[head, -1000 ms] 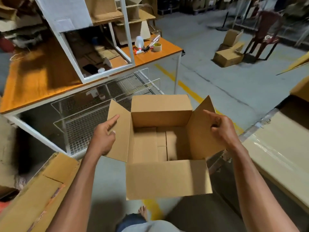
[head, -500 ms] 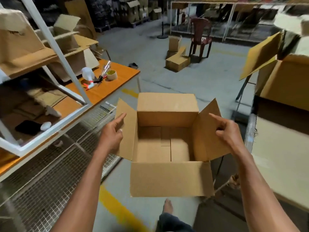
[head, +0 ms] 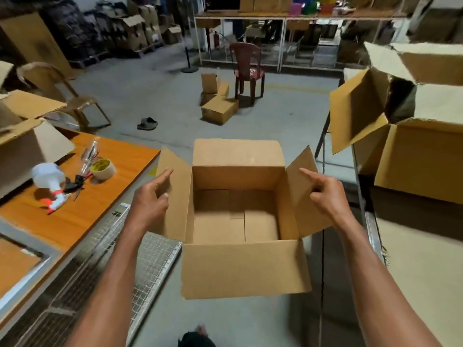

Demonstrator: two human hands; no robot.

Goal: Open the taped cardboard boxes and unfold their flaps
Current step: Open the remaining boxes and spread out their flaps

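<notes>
Cardboard box [head: 241, 267]: held in the air above the floor, all four flaps unfolded. Left flap is pinched by left hand [head: 150, 201], right flap by right hand [head: 325, 194], index fingers extended.

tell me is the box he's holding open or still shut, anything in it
Open and empty. All four flaps of the cardboard box are folded outward, its bare bottom shows, and the left hand and right hand hold the side flaps.
</notes>
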